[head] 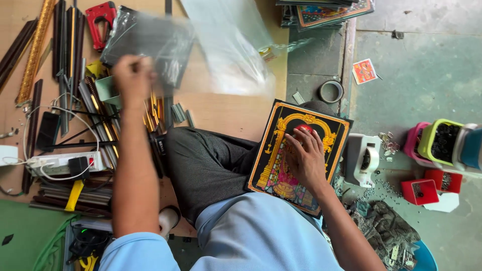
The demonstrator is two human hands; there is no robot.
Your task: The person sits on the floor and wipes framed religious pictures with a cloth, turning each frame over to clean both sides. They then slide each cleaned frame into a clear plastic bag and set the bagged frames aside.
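A colourful framed picture [273, 150] with a black border and golden arch lies on my lap, propped on my right knee. My right hand [305, 156] rests flat on it, fingers spread. My left hand [131, 76] is raised over the floor and grips a clear plastic sheet or bag [221, 50], which is blurred from motion and stretches to the right above the wooden board. My dark grey trouser leg [206, 165] lies between the two hands.
Frame mouldings [35, 47], a red staple gun [100, 20], a power strip [60, 163] and cables lie on the left. A tape dispenser [362, 159], tape roll [331, 91], coloured cups [439, 143], red boxes [419, 191] and scattered small metal pieces sit on the right. More pictures [326, 12] are stacked at the top.
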